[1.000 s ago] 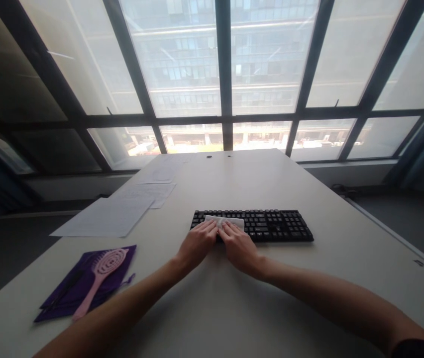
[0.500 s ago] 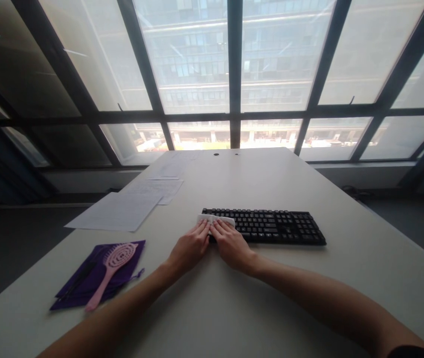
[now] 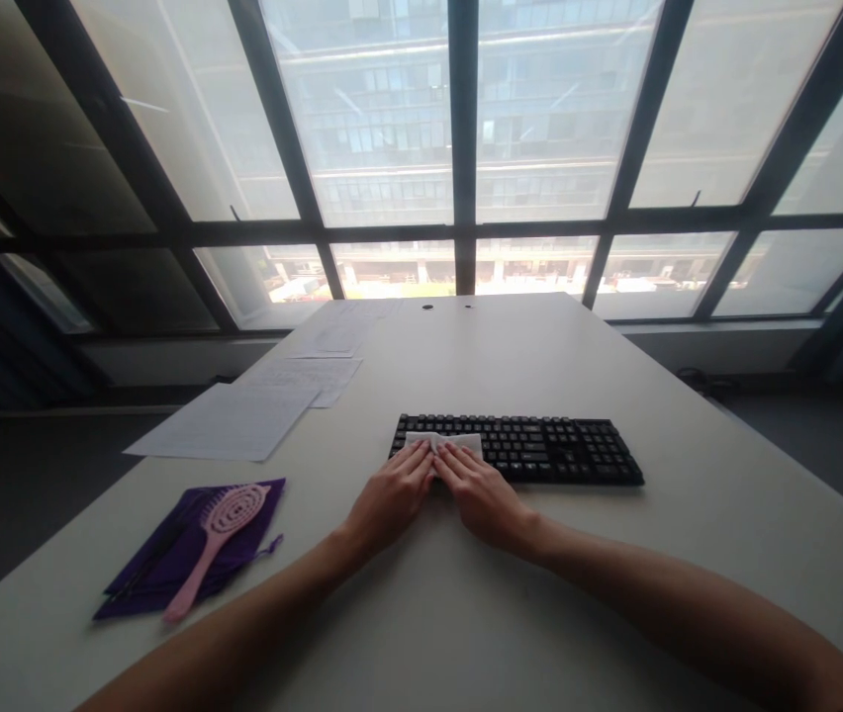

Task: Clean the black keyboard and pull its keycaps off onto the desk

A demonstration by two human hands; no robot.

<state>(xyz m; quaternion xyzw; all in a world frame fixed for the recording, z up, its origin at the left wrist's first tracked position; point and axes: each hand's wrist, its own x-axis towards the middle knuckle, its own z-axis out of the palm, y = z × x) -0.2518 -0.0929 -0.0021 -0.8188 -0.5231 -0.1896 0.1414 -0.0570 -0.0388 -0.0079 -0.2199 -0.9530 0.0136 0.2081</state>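
Observation:
A folded white wipe [image 3: 470, 443] lies on the left part of a black keyboard [image 3: 562, 450]. My left hand [image 3: 396, 487] presses on the wipe's left half with its fingers close together. Beside it, my right hand [image 3: 477, 489] bears down on the right half, its fingertips almost meeting those of the left. Both hands hold the wipe against the keys, and together they hide part of the keyboard's front edge and the wipe's lower side.
On the left of the white table [image 3: 466, 366], a pink hairbrush [image 3: 235, 509] rests on a purple drawstring pouch [image 3: 161, 544], close to my left forearm. Printed sheets of paper [image 3: 233, 420] lie farther back on the left. Large windows [image 3: 392, 119] stand beyond the table.
Both hands have slid a little to the right along the keyboard, carrying the wipe with them. More keys now show at the keyboard's left end.

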